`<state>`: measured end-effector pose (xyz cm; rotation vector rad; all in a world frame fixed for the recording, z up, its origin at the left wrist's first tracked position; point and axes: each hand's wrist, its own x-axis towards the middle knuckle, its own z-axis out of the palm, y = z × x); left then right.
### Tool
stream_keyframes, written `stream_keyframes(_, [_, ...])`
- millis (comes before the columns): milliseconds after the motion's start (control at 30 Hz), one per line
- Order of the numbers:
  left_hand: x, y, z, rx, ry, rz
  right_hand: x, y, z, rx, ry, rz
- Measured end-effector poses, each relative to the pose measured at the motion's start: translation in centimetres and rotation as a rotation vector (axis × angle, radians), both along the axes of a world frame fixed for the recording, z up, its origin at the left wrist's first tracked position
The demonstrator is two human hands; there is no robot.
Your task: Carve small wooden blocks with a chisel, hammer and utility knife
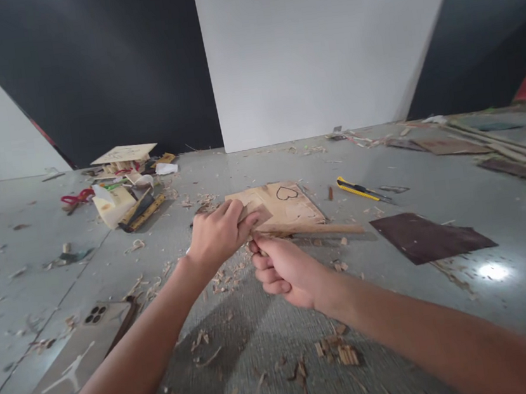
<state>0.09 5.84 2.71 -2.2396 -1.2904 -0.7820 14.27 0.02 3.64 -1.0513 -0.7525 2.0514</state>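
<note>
From my head view, my left hand (217, 233) pinches a tan piece (259, 213) over the heart-marked board (300, 208). Just nearer than the board, my right hand (284, 268) curls closed beside a wooden stick (329, 229), its grip partly hidden.

White Jumpman logo (70, 373) on back of phone (91, 338) & dark heart outline (287, 193) on wood bd (306, 207)

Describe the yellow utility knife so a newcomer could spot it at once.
In front of the large white panel, a wooden board with a heart drawn on it lies on the floor. Just right of it lies the utility knife, set apart from the flat dark brown sheet nearby by its yellow handle.
</note>
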Motion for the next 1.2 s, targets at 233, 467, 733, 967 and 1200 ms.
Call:
stream_keyframes(233, [-0.6, 0.0, 0.2, -0.058, -0.067, 0.024, 0.0, -0.6, -0.6, 0.036, -0.009, 0.005])
stream_keyframes(467, [-1.2, -0.5, 0.0, -0.081, -0.186, -0.112, 1.2, 0.6, -1.2, 0.057, -0.014, -0.061])
stream_keyframes(733, [0.3, -1.5, 0.9, -0.022, -0.071, -0.210, 1.1, 0.2, -1.1, 0.071, -0.080, 0.061])
stream_keyframes(967, [0.2, -0.7, 0.1, -0.100, 0.048, -0.096, 0.2, -0.3, -1.3, 0.116, -0.150, -0.045])
stream_keyframes(1200, [0.2, -0.4, 1.1, -0.188, -0.050, -0.018, -0.3, -0.1, -1.5, 0.230, -0.177, -0.135])
